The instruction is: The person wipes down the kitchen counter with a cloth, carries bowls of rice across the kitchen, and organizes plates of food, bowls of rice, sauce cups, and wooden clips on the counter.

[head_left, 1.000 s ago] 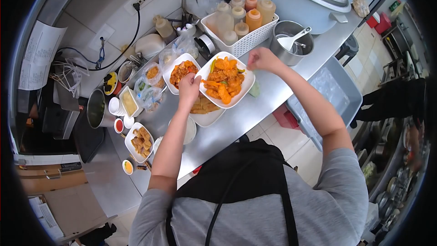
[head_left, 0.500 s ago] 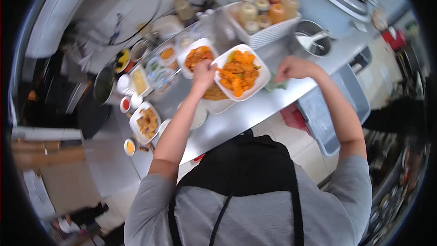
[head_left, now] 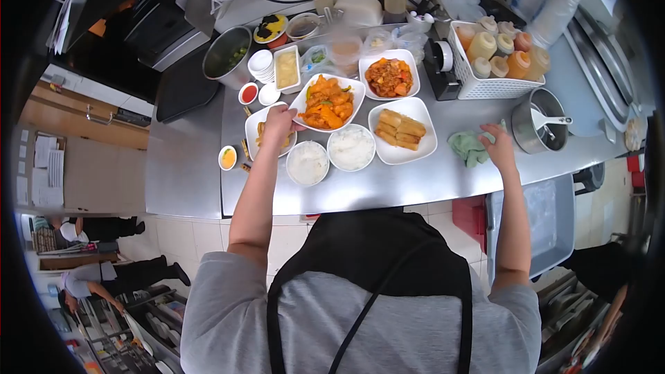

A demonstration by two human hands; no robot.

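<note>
My left hand (head_left: 280, 126) grips the left rim of a white square bowl (head_left: 359, 91) of orange saucy food pieces, holding it above the counter. Below that hand, a white dish of golden fried pieces (head_left: 261, 136) is partly covered. Just right of it stand two round bowls of white rice (head_left: 307, 163) (head_left: 352, 148). A white plate of fried rolls (head_left: 400, 131) and a bowl of red-sauced pieces (head_left: 389, 77) are farther right. My right hand (head_left: 499, 147) has its fingers apart and bent, at the right edge of a crumpled green cloth (head_left: 468, 148).
A white basket of sauce bottles (head_left: 495, 85) stands at the back right, beside a metal pot with a white-handled utensil (head_left: 537, 125). Small sauce cups (head_left: 227, 158) and a metal pot (head_left: 228, 55) are left. A grey bin (head_left: 544, 218) stands below. Other people (head_left: 114, 280) are at far left.
My view has turned and levelled. My left hand has carried the bowl of orange food leftward, from beside the red-sauced bowl to over the fried-piece dish. My right hand stays by the cloth.
</note>
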